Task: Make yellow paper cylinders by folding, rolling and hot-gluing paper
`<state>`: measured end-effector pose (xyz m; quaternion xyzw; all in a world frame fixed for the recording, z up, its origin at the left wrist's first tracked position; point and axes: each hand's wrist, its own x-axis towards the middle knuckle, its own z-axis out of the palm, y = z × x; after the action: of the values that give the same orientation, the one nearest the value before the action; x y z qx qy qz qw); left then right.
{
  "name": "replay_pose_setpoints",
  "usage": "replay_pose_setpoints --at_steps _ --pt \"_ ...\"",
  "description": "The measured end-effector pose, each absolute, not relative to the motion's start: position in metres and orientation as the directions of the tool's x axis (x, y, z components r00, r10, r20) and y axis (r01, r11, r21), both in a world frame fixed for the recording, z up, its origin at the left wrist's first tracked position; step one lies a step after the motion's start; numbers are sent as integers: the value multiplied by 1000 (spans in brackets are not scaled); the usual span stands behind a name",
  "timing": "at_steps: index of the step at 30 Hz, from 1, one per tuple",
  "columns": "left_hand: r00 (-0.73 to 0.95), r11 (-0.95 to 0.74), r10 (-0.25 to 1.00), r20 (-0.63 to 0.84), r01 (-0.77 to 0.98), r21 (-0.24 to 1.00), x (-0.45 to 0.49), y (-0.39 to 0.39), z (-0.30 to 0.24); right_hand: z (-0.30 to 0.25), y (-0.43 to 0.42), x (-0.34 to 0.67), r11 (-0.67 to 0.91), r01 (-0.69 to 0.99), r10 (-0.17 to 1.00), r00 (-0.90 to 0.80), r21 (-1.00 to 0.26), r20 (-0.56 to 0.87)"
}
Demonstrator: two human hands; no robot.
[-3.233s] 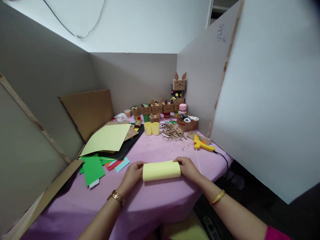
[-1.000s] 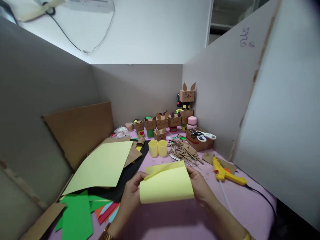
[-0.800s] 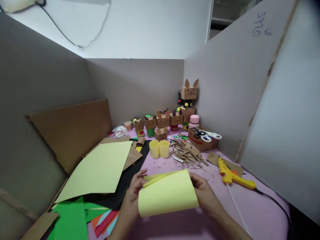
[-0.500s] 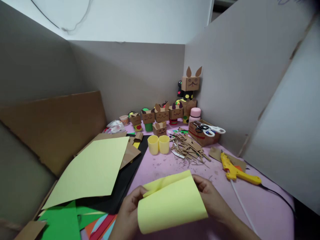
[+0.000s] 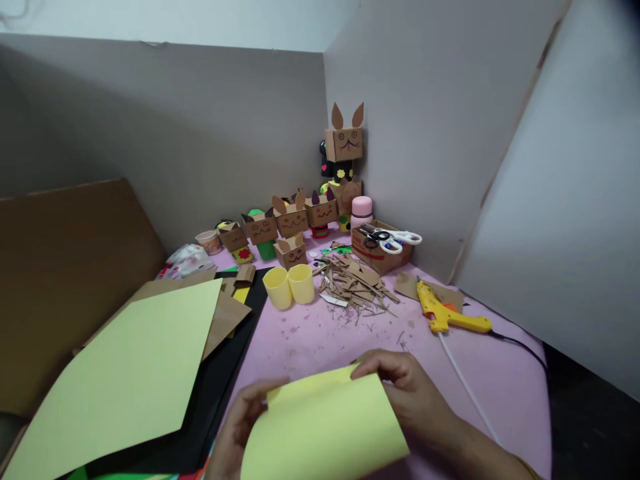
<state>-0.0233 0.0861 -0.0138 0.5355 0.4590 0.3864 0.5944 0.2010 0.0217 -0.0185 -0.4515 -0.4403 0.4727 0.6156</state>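
Both my hands hold a curled sheet of light yellow paper (image 5: pixel 325 427) low in the view, above the pink table (image 5: pixel 310 333). My left hand (image 5: pixel 240 420) pinches its left edge, fingers closed round it. Pressed on the top right corner are the closed fingers of my right hand (image 5: pixel 400 390). The sheet's lower part runs out of the frame.
A large yellow-green sheet (image 5: pixel 120 373) lies on black paper (image 5: pixel 220 393) at left. Two yellow paper tubes (image 5: pixel 289 287), cardboard scraps (image 5: pixel 353 280), a yellow glue gun (image 5: pixel 443 313), a box with scissors (image 5: pixel 385 241) and several cardboard bunny figures (image 5: pixel 295 220) stand behind. Board walls enclose the table.
The paper roll has been lifted off the table and has opened into a wider curl held closer to me. The view has dipped down and swung rightward.
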Motion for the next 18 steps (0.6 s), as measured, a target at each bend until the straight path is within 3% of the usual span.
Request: replay_pose_setpoints --at_steps 3,6,15,18 --pt "246 -123 964 104 61 991 -29 85 -13 -15 22 199 57 -264 989 146 -963 18" --pt "390 -213 911 132 170 962 -34 83 -11 -14 22 196 49 -287 993 114 -957 17" --pt "369 176 898 -239 197 964 -29 98 -4 -21 21 195 36 -303 999 46 -952 23" --pt "353 320 870 -345 129 939 -31 102 -9 -19 21 194 23 -290 999 29 -957 16"
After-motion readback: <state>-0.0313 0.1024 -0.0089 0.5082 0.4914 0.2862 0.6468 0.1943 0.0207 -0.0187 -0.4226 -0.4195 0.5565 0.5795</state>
